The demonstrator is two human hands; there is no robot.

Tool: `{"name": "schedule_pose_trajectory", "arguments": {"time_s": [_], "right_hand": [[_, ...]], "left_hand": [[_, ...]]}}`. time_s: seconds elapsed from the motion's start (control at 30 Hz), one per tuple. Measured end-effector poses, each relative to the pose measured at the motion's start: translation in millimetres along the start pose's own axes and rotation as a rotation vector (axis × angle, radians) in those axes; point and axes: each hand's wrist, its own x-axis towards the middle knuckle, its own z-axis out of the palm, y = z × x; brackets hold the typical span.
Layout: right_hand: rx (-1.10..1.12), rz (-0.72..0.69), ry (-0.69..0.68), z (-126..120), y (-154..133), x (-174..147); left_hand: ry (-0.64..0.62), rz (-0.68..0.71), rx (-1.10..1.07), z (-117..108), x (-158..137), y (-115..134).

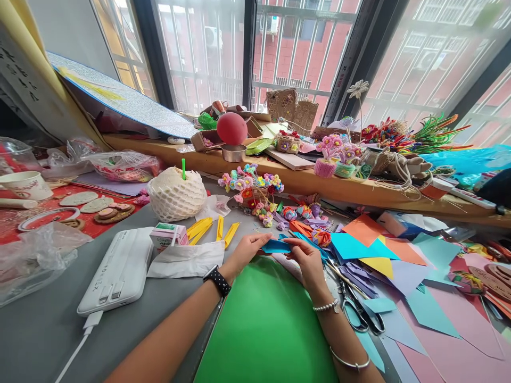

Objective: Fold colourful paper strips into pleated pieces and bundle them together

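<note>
A small piece of folded blue paper (276,246) is held between my two hands, just above the far end of a green sheet (267,319). My left hand (246,256), with a dark dotted watch band at the wrist, pinches its left end. The right end is between the thumb and fingers of my right hand (306,259), which has a beaded bracelet below it. Yellow folded strips (199,230) lie beyond my left hand. Beside my right hand are orange and blue paper pieces (361,246) and scissors (357,311).
A white power bank (117,271) with a cable lies at left, near a wrapped coconut (176,194) with a green straw. Flower crafts (255,189) stand behind my hands. A red balloon (232,128) rests on the window ledge (191,160). Pastel paper (451,330) covers the right side.
</note>
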Motion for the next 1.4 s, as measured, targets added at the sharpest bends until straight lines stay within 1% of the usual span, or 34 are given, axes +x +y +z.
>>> {"name": "schedule_pose_trajectory", "arguments": {"time_s": [0.13, 0.3, 0.47, 0.57, 0.73, 0.93, 1.17, 1.3, 1.4], "right_hand": [[-0.022, -0.032, -0.006, -0.8, 1.9, 0.6], [-0.044, -0.022, 0.005, -2.1, 1.9, 1.4], [-0.139, -0.059, -0.078, -1.2, -1.5, 0.5], [-0.191, -0.029, -0.123, 0.5, -2.3, 1.0], [-0.227, -0.031, -0.095, -0.8, -1.9, 1.9], [-0.219, -0.020, -0.085, -3.9, -0.1, 1.8], [-0.214, 0.008, -0.059, -3.6, 2.7, 3.9], [-0.185, 0.046, -0.048, -3.1, 2.6, 3.4], [-0.132, 0.101, -0.045, -1.7, 3.1, 2.3]], "left_hand": [[-0.022, 0.006, -0.010, -2.2, 2.7, -4.0], [-0.004, 0.011, 0.027, -2.7, 0.6, -1.7], [0.005, 0.014, 0.103, -3.7, -1.5, 1.5], [0.010, 0.022, 0.100, -5.3, -0.2, -0.1], [-0.003, 0.042, 0.153, -5.0, 0.1, 0.2], [0.004, 0.057, 0.227, -3.9, -1.3, 2.0], [0.017, 0.007, 0.244, -1.9, -3.3, 4.1], [0.027, -0.016, 0.248, -1.4, -3.3, 3.5], [0.014, -0.010, 0.253, -3.3, -1.4, -0.1]]}}
